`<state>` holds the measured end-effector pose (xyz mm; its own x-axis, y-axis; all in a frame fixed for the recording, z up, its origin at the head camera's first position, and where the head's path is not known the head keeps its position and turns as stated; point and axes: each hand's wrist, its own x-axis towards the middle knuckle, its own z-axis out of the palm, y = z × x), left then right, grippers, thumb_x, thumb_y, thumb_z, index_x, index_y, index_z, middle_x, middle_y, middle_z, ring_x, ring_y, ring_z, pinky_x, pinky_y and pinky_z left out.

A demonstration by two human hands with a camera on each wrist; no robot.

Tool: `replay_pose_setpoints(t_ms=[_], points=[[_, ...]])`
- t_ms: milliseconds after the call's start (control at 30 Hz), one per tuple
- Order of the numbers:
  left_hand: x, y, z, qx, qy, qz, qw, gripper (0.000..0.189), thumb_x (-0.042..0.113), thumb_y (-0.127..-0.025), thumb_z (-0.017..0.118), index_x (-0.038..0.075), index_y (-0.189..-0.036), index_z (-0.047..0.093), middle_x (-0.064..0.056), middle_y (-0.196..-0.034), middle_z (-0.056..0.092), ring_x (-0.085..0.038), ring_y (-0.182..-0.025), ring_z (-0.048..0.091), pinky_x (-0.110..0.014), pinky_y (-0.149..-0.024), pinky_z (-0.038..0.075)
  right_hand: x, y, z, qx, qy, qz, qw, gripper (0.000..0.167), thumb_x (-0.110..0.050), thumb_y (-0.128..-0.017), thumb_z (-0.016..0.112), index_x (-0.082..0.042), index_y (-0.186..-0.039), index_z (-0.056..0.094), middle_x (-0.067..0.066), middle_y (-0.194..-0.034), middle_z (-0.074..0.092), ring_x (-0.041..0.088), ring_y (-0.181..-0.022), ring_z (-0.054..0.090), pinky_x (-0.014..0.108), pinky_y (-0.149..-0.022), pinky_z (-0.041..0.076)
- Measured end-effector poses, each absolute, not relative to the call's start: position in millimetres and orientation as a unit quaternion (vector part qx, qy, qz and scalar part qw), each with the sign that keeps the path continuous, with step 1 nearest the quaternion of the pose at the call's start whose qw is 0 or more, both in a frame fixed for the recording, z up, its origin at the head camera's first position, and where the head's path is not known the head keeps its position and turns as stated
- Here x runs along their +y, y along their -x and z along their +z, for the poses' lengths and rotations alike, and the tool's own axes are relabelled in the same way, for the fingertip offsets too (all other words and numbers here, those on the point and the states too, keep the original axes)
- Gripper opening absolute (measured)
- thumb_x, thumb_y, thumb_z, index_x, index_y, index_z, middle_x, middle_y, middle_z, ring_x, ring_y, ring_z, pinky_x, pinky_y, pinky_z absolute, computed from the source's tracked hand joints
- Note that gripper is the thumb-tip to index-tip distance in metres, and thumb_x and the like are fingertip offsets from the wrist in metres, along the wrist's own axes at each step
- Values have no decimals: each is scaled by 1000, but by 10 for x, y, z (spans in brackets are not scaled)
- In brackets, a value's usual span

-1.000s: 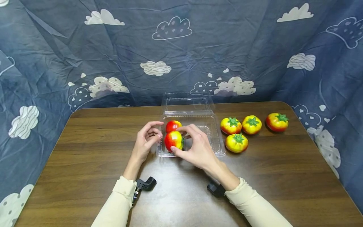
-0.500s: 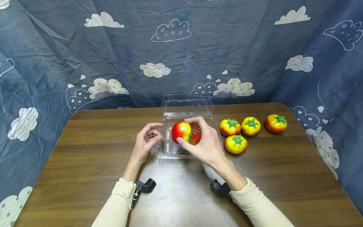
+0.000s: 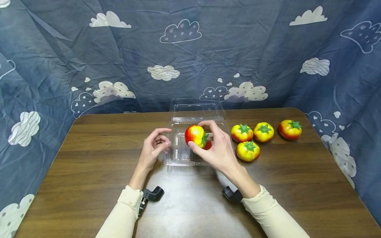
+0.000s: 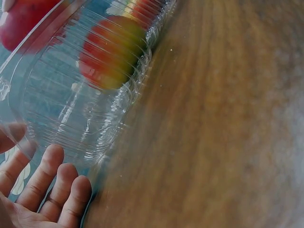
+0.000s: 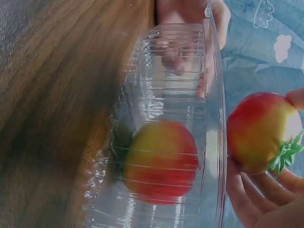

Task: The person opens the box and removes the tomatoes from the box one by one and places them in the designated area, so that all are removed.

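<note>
In the head view my right hand [image 3: 218, 148] holds a toy tomato [image 3: 194, 135] between thumb and fingers, over a clear plastic clamshell box [image 3: 175, 162]. The tomato is red and yellow, and its green leaf top faces right. Through the plastic wall in the right wrist view, another tomato [image 5: 161, 161] sits in the box; the held one is higher, beside the rim. In the head view my right hand partly covers that lower tomato [image 3: 207, 144]. At the box's left side my left hand [image 3: 151, 148] has loosely bent fingers, fingertips right at the rim.
Several more toy tomatoes [image 3: 248, 151] stand on the wooden table [image 3: 98, 158], right of the box. The box's lid [image 3: 196, 109] stands back at the table's far edge. Behind hangs a blue cloth [image 3: 134, 49] with clouds.
My right hand has lifted the held tomato and moved it right from the box's left side, turning its leaf top more into view. A tomato behind it no longer shows there. Left hand stays put.
</note>
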<state>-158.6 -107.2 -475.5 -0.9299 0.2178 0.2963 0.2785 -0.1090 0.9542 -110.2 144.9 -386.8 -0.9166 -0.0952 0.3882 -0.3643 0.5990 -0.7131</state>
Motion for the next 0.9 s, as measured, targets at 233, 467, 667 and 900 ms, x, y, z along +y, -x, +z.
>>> replay_pose_setpoints(t_ms=[233, 467, 667, 900], points=[[-1098, 1567, -4737, -667, 184, -722, 23, 42, -8, -91, 64, -4, -133, 62, -9, -86, 66, -15, -68, 62, -24, -59, 55, 1424, 1113, -3898, -886, -148, 404, 170, 62, -44, -81, 88, -18, -132, 65, -3, -119, 71, 16, -103, 66, 38, -83, 59], [-1067, 1588, -4748, -666, 189, -721, 17, 43, -6, -92, 65, -2, -134, 63, -19, -87, 65, -16, -66, 61, -25, -58, 55, 1430, 1089, -3919, -886, -155, 394, 188, 63, -42, -79, 89, -16, -132, 66, 0, -124, 68, 18, -112, 61, 40, -91, 57], [-1056, 1584, -4747, -664, 185, -724, 11, 44, -7, -91, 65, 0, -134, 63, -15, -87, 65, -17, -67, 61, -25, -58, 55, 1448, 1065, -3942, -886, -152, 391, 197, 67, -40, -79, 90, -11, -134, 64, 2, -126, 68, 21, -115, 57, 42, -94, 53], [-1073, 1587, -4758, -666, 186, -722, 17, 44, -9, -90, 64, -1, -134, 63, -18, -87, 65, -21, -67, 62, -25, -59, 55, 1498, 1054, -3940, -885, -163, 383, 208, 63, -36, -79, 89, -10, -132, 65, 4, -125, 67, 23, -111, 56, 42, -92, 50]])
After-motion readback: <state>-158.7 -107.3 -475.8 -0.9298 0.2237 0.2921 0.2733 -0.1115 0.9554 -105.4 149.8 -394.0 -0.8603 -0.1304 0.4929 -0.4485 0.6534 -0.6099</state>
